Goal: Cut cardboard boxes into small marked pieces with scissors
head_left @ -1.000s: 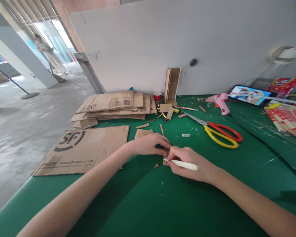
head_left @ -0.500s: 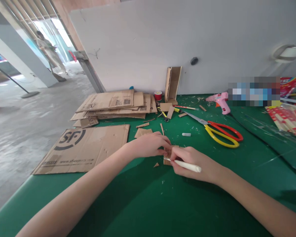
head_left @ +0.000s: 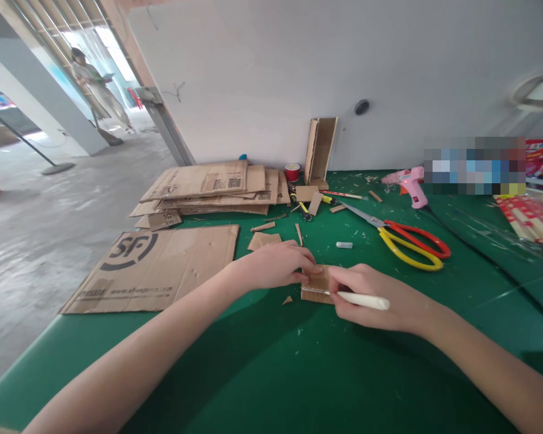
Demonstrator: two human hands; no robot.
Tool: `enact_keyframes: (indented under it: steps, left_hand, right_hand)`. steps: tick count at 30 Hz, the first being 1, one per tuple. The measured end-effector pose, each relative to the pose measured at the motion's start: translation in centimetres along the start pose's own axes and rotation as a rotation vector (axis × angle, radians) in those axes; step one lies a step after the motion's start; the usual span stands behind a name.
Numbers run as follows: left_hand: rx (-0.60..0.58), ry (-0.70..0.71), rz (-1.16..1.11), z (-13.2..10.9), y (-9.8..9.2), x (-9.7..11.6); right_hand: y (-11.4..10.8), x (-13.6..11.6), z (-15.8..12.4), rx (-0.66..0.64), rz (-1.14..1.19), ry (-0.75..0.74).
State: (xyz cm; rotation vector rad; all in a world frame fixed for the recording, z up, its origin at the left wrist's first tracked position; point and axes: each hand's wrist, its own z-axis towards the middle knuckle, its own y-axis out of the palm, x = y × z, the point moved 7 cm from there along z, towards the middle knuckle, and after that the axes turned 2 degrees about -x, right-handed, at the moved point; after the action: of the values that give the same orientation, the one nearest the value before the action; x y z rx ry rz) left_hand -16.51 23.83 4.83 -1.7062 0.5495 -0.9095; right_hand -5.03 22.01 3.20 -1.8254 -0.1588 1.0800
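Observation:
A small brown cardboard piece (head_left: 317,295) lies on the green table, with a pale line across it. My right hand (head_left: 366,295) is closed around a white pen-like tool (head_left: 364,300), whose tip touches the cardboard near that line. From the left, my left hand (head_left: 285,265) rests its bent fingertips on the upper left edge of the same piece. Those fingers press down on it and are not wrapped round it. A tiny cardboard scrap (head_left: 288,299) lies just left of the piece, and a small clear cap (head_left: 344,245) lies beyond it.
Scissors (head_left: 409,246) and a pink glue gun (head_left: 414,187) lie to the right. At the left are a printed cardboard sheet (head_left: 163,271) and stacked cardboard (head_left: 203,181). An upright cardboard trough (head_left: 321,150) stands by the wall. A person (head_left: 95,84) stands far back left.
My right hand has moved right with the white tool, uncovering more of the cardboard and its pale line. My left hand stays on the piece. The camera view has shifted slightly.

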Motion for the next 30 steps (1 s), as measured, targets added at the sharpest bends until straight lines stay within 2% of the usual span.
enact_keyframes:
  steps: [5, 12, 18, 22, 27, 30]
  left_hand:
    - [0.015, 0.009, 0.038, -0.1, 0.3, 0.2]
    - [0.078, -0.032, 0.242, -0.5, 0.8, 1.1]
    - [0.051, -0.022, 0.273, -0.5, 1.1, 1.2]
    - [0.054, -0.018, 0.35, -0.7, 0.8, 1.7]
    - [0.079, 0.002, 0.382, -1.1, 0.5, 2.7]
    - [0.098, -0.007, 0.375, -1.0, 0.5, 3.0]
  right_hand:
    - [-0.1, 0.3, -0.1, -0.002, -0.015, 0.023]
    - [-0.7, -0.2, -0.4, -0.008, -0.13, 0.022]
    - [-1.6, 0.2, -0.8, 0.001, -0.122, 0.072]
    - [-1.7, 0.5, -0.7, -0.017, 0.023, 0.077]
    - [-0.8, 1.9, -0.6, -0.087, 0.384, 0.144]
    - [0.1, 3.2, -0.7, -0.025, 0.545, 0.19]
